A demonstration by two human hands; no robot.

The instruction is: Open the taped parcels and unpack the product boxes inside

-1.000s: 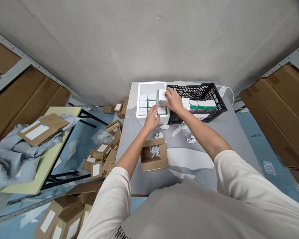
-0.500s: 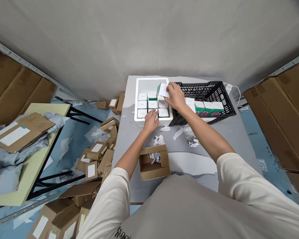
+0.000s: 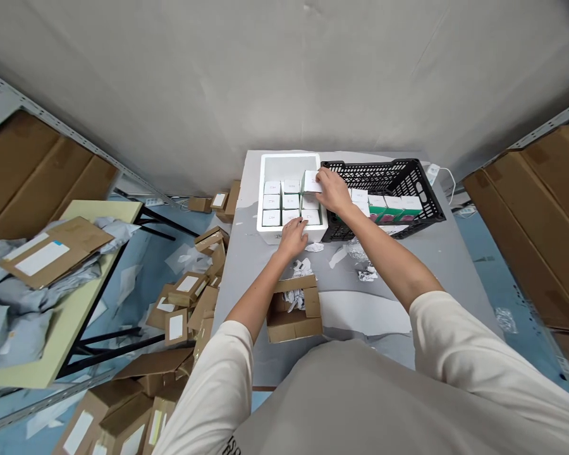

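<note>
A thick-walled white foam box (image 3: pixel 265 165), rectangular and matte, sits at the far end of a grey table (image 3: pixel 417 265), and in it stand rows of small square white cartons with smooth printed tops. The right hand (image 3: pixel 332 189) reaches over the foam box's right wall with its fingers closed on one small white carton (image 3: pixel 310 182), which stands in the back right corner of the rows with a strip of green showing on its side. The left hand (image 3: pixel 294 235) rests at the near wall of the foam box, fingers curled loosely and lying against the front edge beside the nearest carton; whether it grips anything cannot be told. Just to the right, touching the foam box, is a black plastic crate (image 3: pixel 408 172) with latticed walls, holding more cartons with white tops and green and pink sides. Crumpled scraps of white paper (image 3: pixel 365 270) lie scattered on the table between the crate and an open brown cardboard box (image 3: pixel 294 311), whose flaps stand up and which has a wad of crumpled paper inside. A flat white sheet (image 3: pixel 360 306) lies beside that box. On the blue floor to the left lies a loose heap of small brown cardboard boxes (image 3: pixel 189 297) with white labels, and a pale yellow table (image 3: pixel 76 316) bears grey plastic bags.
</note>
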